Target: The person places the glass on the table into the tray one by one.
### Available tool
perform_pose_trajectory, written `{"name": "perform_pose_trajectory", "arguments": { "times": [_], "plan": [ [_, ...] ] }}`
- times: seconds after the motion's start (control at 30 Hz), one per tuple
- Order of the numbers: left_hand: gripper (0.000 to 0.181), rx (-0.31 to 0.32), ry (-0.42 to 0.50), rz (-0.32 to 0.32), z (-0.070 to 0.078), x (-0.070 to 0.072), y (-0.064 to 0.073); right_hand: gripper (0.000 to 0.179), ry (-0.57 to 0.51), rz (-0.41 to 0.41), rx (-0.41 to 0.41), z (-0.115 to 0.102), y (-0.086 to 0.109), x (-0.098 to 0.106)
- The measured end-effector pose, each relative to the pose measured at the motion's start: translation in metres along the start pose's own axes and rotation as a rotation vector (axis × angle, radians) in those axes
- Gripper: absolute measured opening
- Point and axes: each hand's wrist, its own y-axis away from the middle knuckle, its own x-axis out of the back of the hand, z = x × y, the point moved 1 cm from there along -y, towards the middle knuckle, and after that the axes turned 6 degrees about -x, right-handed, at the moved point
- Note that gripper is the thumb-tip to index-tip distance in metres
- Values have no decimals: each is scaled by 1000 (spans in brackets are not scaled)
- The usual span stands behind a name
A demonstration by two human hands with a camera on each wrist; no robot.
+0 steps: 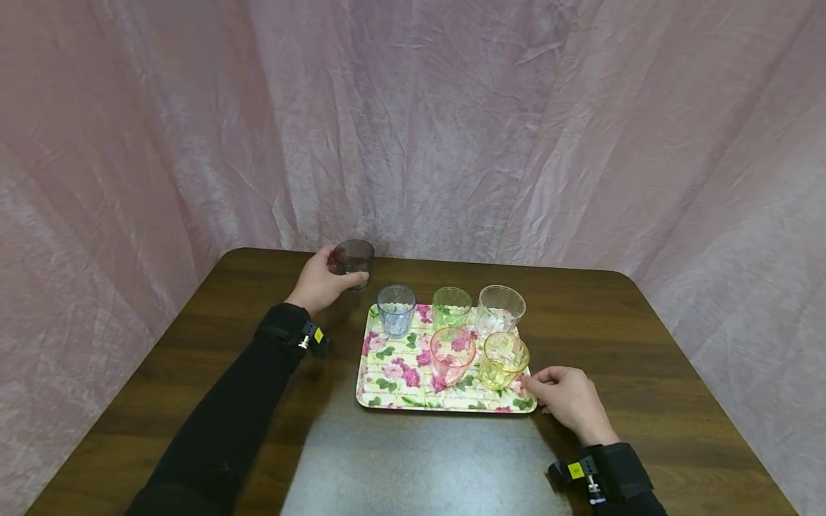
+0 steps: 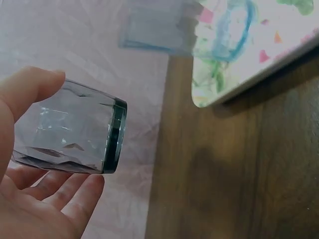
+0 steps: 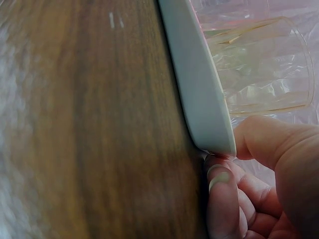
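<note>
My left hand (image 1: 320, 282) grips a dark grey tumbler (image 1: 361, 252) by its sides, off to the left of the floral tray (image 1: 381, 398). In the left wrist view the thumb lies on one side of the grey tumbler (image 2: 75, 124) and the fingers on the other. My right hand (image 1: 571, 401) pinches the tray's near right corner, the thumb at the rim and fingers beneath the edge in the right wrist view. On the tray stand a blue tumbler (image 1: 396, 319), a green tumbler (image 1: 452, 308), a clear tumbler (image 1: 502, 304), a pink tumbler (image 1: 453, 355) and a yellow tumbler (image 1: 505, 358).
The tray sits on a dark wooden table (image 1: 645, 358), with a pale sheen of light across the near middle. A pinkish velvet curtain (image 1: 413, 129) hangs behind the table's far edge and along both sides.
</note>
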Motion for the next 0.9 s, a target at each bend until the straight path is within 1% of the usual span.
{"name": "perform_pose_trajectory", "arguments": {
  "times": [0.23,0.37,0.57,0.7,0.9],
  "plan": [
    [80,-24,-9,-15,15,2,5,31,5,-3,4,1,-1,0],
    [82,-28,-7,-23,23,3,8,31,4,-3,5,1,-2,0],
    [82,-40,-4,-42,31,4,11,30,-4,-4,5,2,-1,0],
    [76,-50,5,-47,36,5,14,30,-5,-3,4,1,-1,0],
    [69,-59,-13,-54,40,6,19,30,-10,-6,-8,0,-1,1]
  ]
}}
